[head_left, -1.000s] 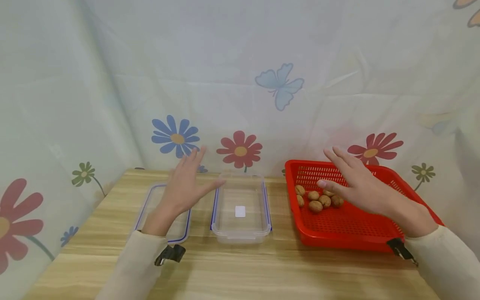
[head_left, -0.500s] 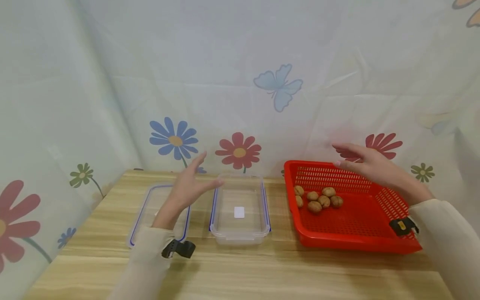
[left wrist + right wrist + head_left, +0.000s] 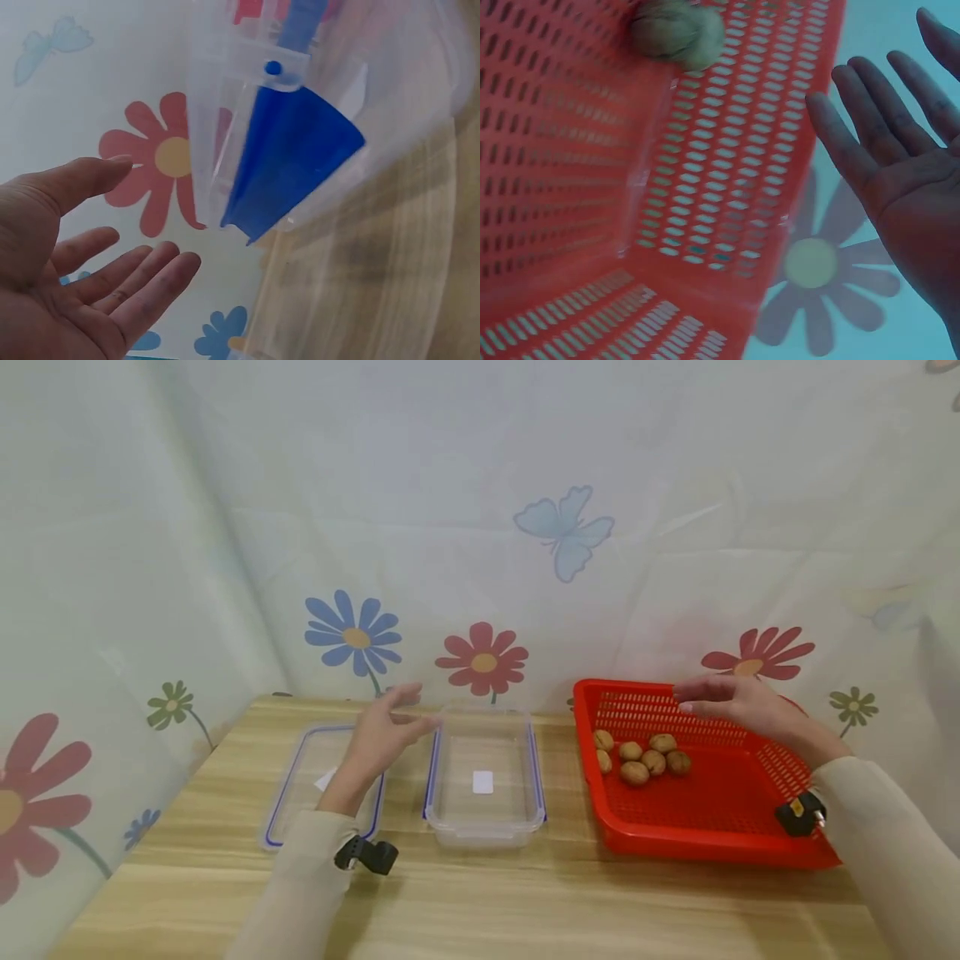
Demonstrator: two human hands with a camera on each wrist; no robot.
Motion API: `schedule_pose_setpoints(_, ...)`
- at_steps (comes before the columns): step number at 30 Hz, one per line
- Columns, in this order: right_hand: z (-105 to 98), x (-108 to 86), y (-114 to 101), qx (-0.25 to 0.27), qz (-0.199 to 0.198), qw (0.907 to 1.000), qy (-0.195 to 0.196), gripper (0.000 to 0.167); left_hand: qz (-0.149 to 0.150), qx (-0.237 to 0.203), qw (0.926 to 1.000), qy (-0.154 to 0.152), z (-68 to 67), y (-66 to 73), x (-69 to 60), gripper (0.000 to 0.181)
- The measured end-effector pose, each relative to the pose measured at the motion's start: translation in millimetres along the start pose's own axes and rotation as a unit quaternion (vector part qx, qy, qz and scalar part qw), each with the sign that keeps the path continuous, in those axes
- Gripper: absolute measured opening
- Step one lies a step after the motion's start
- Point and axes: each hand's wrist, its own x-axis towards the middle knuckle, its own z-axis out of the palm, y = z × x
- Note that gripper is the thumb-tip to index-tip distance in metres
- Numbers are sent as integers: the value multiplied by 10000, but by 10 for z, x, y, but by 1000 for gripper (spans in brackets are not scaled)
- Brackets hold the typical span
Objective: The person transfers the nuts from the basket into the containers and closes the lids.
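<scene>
My left hand (image 3: 378, 742) hovers between the flat lid and the clear food container, its fingers relaxed and holding nothing. In the left wrist view, the container's blue clip (image 3: 292, 150) is beyond the fingertips. The clear plastic container (image 3: 483, 752) stands open on the table with a small white label in it. Over the back of the red plastic basket (image 3: 712, 839) my right hand (image 3: 750, 703) is held in the air, fingers loosely extended, touching nothing. Several walnuts (image 3: 634, 773) lie in the basket's left part; the right wrist view shows walnuts (image 3: 676, 34) at its top.
The clear lid with a blue seal (image 3: 279, 806) lies flat on the wooden table (image 3: 480, 902), left of the container and partly behind my left forearm. A flower-printed curtain (image 3: 450, 527) hangs right behind the table.
Both hands have changed pose: the left has lowered slightly and its fingers have bent together. The right has moved rightward, then sunk a little over the basket. Walnuts, container and lid stay put.
</scene>
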Motion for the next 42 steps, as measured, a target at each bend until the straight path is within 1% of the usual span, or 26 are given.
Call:
schedule_pose_setpoints(2,20,-8,89,101,55,9999,-82,55,7,-29,10000,-69,37,-44,21,69)
schedule_pose_setpoints(4,45,-19,176,217,113,9995,-197,54,-7,-101,9997,-210,74,-84,37,68)
schedule_pose_setpoints(7,87,-29,287,384,206,9982,-404,55,-119,-210,9989,-395,118,-126,40,67)
schedule_pose_setpoints(10,126,-14,367,485,285,9966,-605,57,-259,-322,9979,-488,141,-157,33,65)
schedule_pose_setpoints(12,138,1,409,440,337,9959,-711,57,-328,-374,9974,-525,150,-171,25,62)
schedule_pose_setpoints(14,143,19,444,272,343,9960,-779,56,-336,-444,9969,-558,154,-178,18,59)
schedule_pose_setpoints(18,152,60,475,24,335,9960,-832,52,-360,-514,9966,-530,154,-178,-6,51)
schedule_pose_setpoints(23,187,97,500,35,309,9948,-974,49,-416,-474,9971,-436,151,-187,-38,43)
schedule_pose_setpoints(28,237,107,532,49,363,9940,-1027,47,-451,-625,9961,-418,177,-198,-37,41)
schedule_pose_setpoints(33,269,114,549,88,388,9929,-1119,47,-493,-638,9958,-429,194,-194,-25,40)
schedule_pose_setpoints(42,305,148,537,-92,419,9911,-1258,45,-474,-698,9954,-448,208,-196,-14,41)
